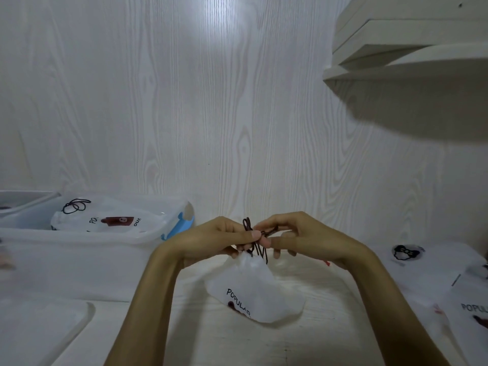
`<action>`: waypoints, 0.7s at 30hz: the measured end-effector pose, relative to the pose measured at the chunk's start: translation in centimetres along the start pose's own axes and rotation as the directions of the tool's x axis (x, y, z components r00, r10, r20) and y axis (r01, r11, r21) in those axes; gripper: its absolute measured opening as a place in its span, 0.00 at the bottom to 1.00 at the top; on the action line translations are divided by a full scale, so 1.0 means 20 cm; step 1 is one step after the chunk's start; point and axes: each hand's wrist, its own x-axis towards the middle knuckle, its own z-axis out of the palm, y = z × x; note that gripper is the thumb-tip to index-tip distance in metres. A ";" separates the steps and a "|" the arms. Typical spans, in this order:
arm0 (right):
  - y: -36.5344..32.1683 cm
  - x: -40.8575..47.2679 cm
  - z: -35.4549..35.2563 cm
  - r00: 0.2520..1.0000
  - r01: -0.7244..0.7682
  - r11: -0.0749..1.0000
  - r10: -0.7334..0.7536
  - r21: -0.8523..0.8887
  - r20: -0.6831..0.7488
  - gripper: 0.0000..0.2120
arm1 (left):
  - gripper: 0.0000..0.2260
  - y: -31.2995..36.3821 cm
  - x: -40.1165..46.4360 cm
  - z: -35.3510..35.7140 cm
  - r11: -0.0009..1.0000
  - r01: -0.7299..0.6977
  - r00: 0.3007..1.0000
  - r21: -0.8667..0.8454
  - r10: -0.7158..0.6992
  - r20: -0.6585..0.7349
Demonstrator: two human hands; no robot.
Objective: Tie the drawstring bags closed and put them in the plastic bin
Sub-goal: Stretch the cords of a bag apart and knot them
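Clearly the tying step is in hand: both hands meet just above the gathered neck of a white drawstring bag (pixel 257 291) that sits on the counter (pixel 303 344) in front of the person. The left hand (pixel 211 240) pinches the dark cord (pixel 249 228) between thumb and fingers, a small loop standing up above its thumb. The right hand (pixel 298 235) pinches the same cord from the other side, fingertips almost touching the left's. Loose cord ends hang down to the bag's puckered mouth.

By my reading, the knot is forming but not yet drawn tight. The next move calls for passing or pulling the loop through while keeping the neck bunched, then snugging it down. After that the bag must travel left to the plastic bin (pixel 111 240), where one tied bag (pixel 105 220) already lies. More flat bags (pixel 433 276) wait on the counter to the right.
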 end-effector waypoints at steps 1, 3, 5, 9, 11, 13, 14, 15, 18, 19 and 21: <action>0.00 0.00 0.01 1.000 -0.009 1.000 0.009 -0.019 0.020 0.14 | 0.14 0.00 0.00 0.00 1.000 -0.003 1.000 -0.010 0.003 0.000; 0.01 0.01 0.04 0.999 -0.022 0.999 0.024 -0.045 0.030 0.12 | 0.15 0.00 -0.01 -0.01 0.999 0.002 1.000 -0.035 -0.002 0.007; 0.01 0.01 0.04 0.999 -0.053 0.998 0.053 -0.018 -0.004 0.10 | 0.14 -0.01 -0.01 -0.01 0.999 0.032 0.999 -0.042 -0.033 -0.017; 0.01 0.00 -0.01 0.990 -0.108 0.974 0.123 0.198 -0.065 0.10 | 0.10 -0.03 0.01 -0.03 0.989 0.118 0.983 -0.086 -0.129 -0.133; 0.00 0.00 -0.01 0.990 -0.107 0.957 0.128 0.268 -0.060 0.09 | 0.10 -0.03 0.02 -0.03 0.981 0.129 0.971 -0.147 -0.156 -0.183; -0.03 -0.01 -0.01 0.987 -0.116 0.968 0.138 0.223 -0.085 0.10 | 0.10 -0.03 0.03 -0.02 0.970 0.141 0.952 -0.197 -0.187 -0.241; -0.05 -0.02 -0.01 0.984 -0.128 0.978 0.147 0.164 -0.106 0.11 | 0.11 -0.03 0.03 -0.02 0.968 0.141 0.943 -0.209 -0.196 -0.269; -0.07 -0.02 -0.01 0.979 -0.143 0.984 0.155 0.102 -0.130 0.13 | 0.13 -0.03 0.03 -0.02 0.966 0.139 0.936 -0.219 -0.200 -0.289; -0.11 -0.02 0.02 0.958 -0.155 0.988 0.146 -0.018 -0.246 0.19 | 0.10 -0.05 0.03 -0.03 0.958 0.115 0.941 -0.261 -0.189 -0.280; -0.12 -0.02 0.03 0.949 -0.151 0.986 0.126 -0.065 -0.290 0.18 | 0.09 -0.04 0.03 -0.03 0.954 0.103 0.947 -0.282 -0.181 -0.265; -0.12 -0.02 0.04 0.939 -0.142 0.978 0.084 -0.153 -0.333 0.13 | 0.07 -0.04 0.04 -0.02 0.945 0.088 0.954 -0.316 -0.171 -0.246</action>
